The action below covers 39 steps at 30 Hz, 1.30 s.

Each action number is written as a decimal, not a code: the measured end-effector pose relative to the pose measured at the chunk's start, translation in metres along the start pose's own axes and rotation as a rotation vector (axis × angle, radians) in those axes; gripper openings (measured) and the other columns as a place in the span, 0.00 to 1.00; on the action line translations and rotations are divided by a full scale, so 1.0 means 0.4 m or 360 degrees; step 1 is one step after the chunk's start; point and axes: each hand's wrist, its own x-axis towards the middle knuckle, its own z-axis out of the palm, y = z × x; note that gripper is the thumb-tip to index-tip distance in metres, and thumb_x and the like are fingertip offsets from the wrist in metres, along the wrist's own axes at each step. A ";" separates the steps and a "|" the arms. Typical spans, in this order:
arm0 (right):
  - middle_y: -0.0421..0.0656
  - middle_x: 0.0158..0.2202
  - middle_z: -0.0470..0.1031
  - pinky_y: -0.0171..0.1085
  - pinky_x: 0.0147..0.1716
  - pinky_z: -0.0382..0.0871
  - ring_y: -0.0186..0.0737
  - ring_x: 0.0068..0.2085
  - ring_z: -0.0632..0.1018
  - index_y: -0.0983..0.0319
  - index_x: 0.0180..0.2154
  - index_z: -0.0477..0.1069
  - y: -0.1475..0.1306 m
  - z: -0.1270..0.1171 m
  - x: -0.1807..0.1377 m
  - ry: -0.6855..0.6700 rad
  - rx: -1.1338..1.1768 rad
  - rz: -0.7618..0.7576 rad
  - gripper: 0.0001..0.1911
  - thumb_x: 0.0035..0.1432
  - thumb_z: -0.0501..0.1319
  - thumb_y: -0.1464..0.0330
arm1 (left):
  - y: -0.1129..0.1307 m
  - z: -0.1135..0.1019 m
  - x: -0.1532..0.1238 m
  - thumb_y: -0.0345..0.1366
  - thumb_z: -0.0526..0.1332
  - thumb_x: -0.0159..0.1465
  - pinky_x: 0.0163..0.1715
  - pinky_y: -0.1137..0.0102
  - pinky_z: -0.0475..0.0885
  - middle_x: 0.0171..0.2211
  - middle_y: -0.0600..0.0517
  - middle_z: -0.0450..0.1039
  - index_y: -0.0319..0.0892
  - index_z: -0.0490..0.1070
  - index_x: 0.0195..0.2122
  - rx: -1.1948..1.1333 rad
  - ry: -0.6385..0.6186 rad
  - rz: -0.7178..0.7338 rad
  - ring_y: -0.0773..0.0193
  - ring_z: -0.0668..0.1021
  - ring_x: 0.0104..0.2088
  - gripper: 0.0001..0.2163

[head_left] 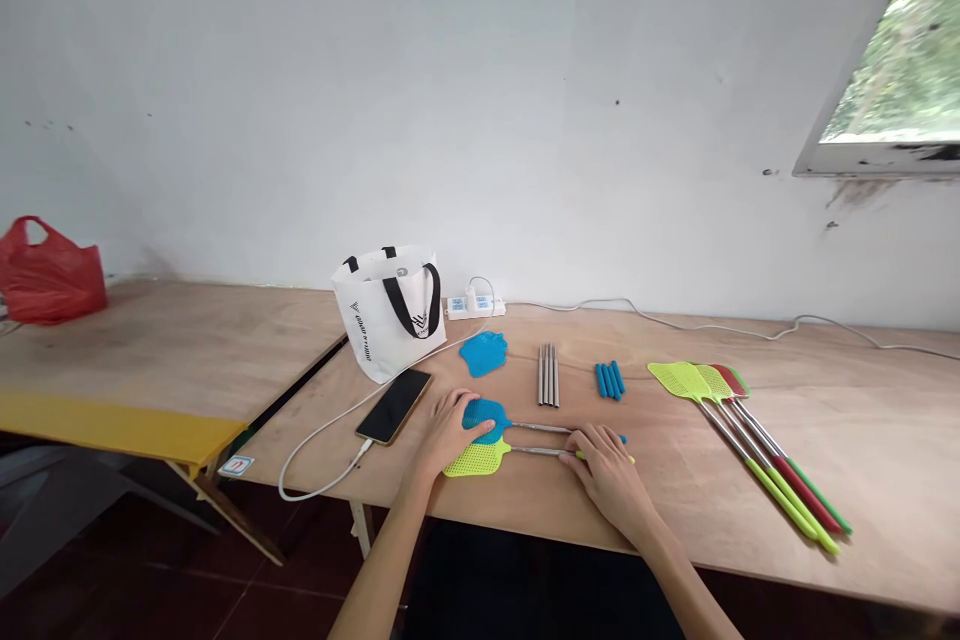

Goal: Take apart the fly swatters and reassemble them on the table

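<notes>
Two fly swatters lie side by side at the table's front edge, a blue fly swatter (480, 412) and a yellow-green fly swatter (477, 462) nearer me. My left hand (448, 432) grips the blue head at its left side, thumb across its mesh. My right hand (606, 468) is closed over the handle end of the yellow-green swatter, its fingers also covering part of the blue handle. Behind them lie blue swatter heads (484, 353), several metal rods (548, 376) and several blue handle grips (610, 380).
Several finished-looking fly swatters (780, 465) lie fanned out at right. Left of my hands are a phone (394, 407) on a white cable, a white tote bag (382, 320) and a power strip (487, 306). A red plastic bag (52, 275) stands on the neighbouring table.
</notes>
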 end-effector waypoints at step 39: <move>0.47 0.48 0.77 0.45 0.49 0.67 0.47 0.49 0.77 0.57 0.45 0.71 0.214 -0.020 -0.050 0.0033 -0.0203 0.0434 0.17 0.69 0.45 0.66 | -0.024 -0.021 0.001 0.43 0.50 0.72 0.64 0.55 0.63 0.59 0.48 0.70 0.49 0.71 0.55 0.0127 0.0090 0.0063 0.53 0.69 0.62 0.16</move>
